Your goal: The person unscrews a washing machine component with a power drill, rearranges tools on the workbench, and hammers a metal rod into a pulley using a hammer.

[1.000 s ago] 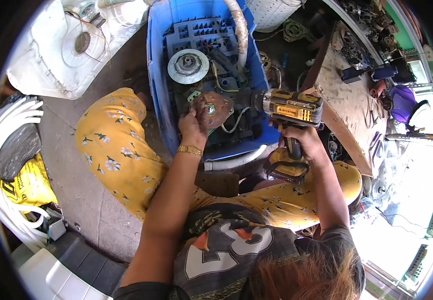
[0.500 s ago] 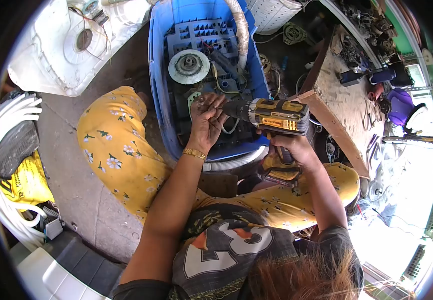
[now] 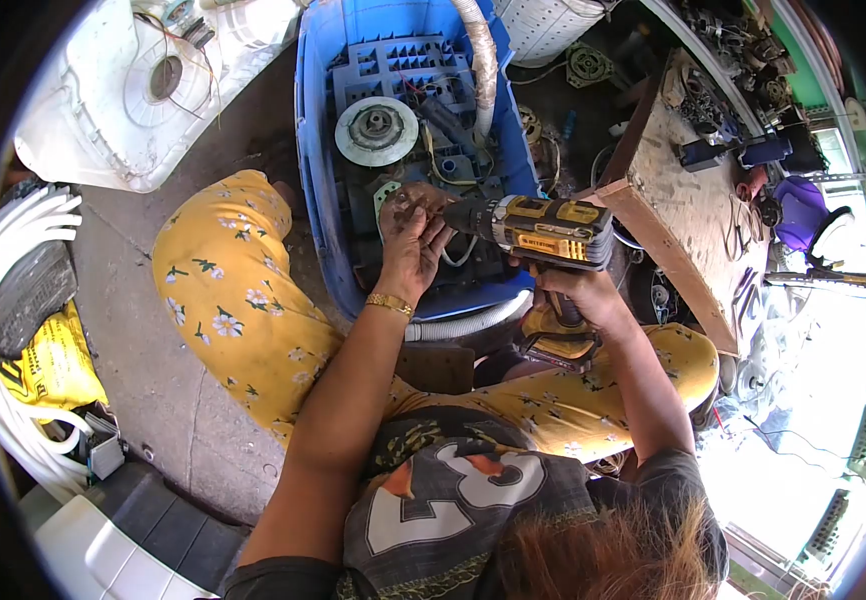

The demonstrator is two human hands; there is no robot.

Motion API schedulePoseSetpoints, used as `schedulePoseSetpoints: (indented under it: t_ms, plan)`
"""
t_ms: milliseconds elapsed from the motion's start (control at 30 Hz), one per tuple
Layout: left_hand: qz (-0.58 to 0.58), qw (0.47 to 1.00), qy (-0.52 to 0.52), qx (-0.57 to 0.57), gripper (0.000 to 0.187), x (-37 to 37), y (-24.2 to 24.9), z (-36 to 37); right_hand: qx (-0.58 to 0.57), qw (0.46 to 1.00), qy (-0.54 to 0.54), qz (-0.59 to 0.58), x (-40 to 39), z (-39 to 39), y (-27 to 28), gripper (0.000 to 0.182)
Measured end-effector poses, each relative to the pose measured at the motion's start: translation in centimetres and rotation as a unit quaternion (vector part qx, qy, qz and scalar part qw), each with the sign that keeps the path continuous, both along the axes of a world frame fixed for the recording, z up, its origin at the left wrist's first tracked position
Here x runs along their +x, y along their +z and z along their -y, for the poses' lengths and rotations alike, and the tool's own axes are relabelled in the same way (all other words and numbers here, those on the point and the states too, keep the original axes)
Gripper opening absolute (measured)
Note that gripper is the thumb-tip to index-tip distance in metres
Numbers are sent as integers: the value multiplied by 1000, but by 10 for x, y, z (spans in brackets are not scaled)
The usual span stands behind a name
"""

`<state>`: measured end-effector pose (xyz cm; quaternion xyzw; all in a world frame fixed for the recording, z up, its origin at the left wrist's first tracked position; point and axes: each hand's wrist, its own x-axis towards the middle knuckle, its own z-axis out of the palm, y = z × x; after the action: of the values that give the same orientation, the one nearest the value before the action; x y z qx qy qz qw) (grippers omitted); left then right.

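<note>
Blue tub [image 3: 315, 150] on concrete floor [image 3: 143, 330]

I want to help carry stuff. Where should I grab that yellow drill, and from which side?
By its handle. On the yellow drill the handle hangs below the body, where the right hand wraps it now. Come from the battery end, away from the tip near the left hand.

White tub [image 3: 143, 95] left — coiled hoses [image 3: 13, 300], wooden bench [image 3: 688, 200] right.
</note>
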<state>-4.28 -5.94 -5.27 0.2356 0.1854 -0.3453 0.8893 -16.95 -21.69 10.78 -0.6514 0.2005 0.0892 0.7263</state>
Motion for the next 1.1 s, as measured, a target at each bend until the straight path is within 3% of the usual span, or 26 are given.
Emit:
schedulePoseSetpoints:
  t_ms: [267,367,567,667,767,1100]
  plan:
    - [-4,999,-9,45,20,3,-3,-1,24,1000,-12,-11,-2,-4,3,39]
    - [-16,998,-53,-12,19,5,0,-2,19,1000,-6,2,-1,-1,0,40]
    - [15,999,-21,-22,16,1,4,0,21,999,-24,10,-1,-3,3,39]
    - [-83,993,-34,-76,11,2,-11,5,23,999,-26,24,-1,-2,1,40]
    - [-55,981,-44,-179,8,0,-9,2,17,1000,-20,17,-1,-2,0,41]
    - [-30,983,-28,-181,16,-1,12,3,21,999,-28,-5,-3,-1,-5,39]
